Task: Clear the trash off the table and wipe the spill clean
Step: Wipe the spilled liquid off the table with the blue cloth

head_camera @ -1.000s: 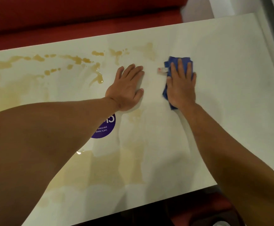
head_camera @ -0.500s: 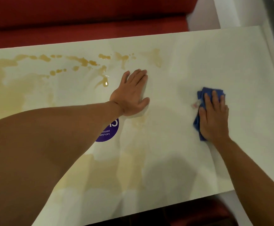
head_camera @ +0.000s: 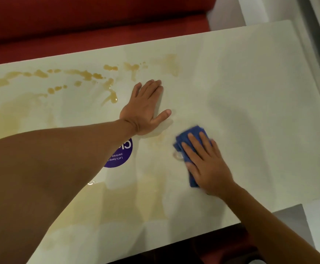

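Observation:
A pale glossy table (head_camera: 250,92) carries a brown spill. Dark drops and streaks (head_camera: 86,75) run along its far left side, and a fainter smear (head_camera: 128,202) spreads over the near middle. My right hand (head_camera: 205,162) presses flat on a folded blue cloth (head_camera: 191,139) near the table's centre, fingers spread over it. The cloth's white tag (head_camera: 177,155) sticks out at its left. My left hand (head_camera: 145,109) lies palm down on the table, fingers together, holding nothing, just right of the dark streaks.
A round purple sticker (head_camera: 120,157) with white text is partly hidden under my left forearm. A red bench seat (head_camera: 98,25) runs along the far side. A white ledge (head_camera: 319,225) borders the table's right end.
My right hand slid the blue cloth from the far centre to the right, then back left and nearer, ending beside my left hand. The left hand stayed planted.

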